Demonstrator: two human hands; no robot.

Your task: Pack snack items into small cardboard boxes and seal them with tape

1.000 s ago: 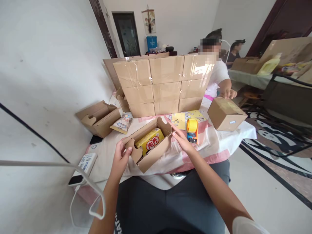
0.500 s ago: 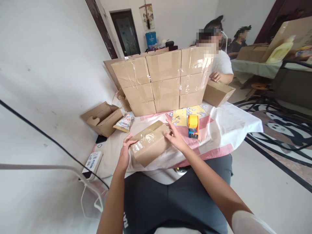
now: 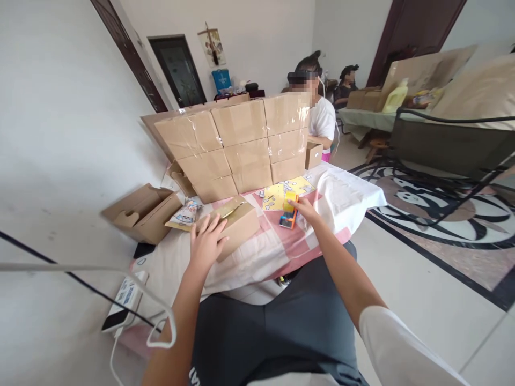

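While 9 stacked boxes [image 3: 241, 147] wall the back, an open carton [image 3: 140, 212] lies left.

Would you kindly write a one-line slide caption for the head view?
Left hand presses a closed cardboard box while right hand grips the tape dispenser.

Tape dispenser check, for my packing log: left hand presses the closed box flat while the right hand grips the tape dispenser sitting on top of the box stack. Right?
Not quite. The head view shows the tape dispenser on the table, not on the stack. The left hand does press the closed box; the right hand grips the dispenser.
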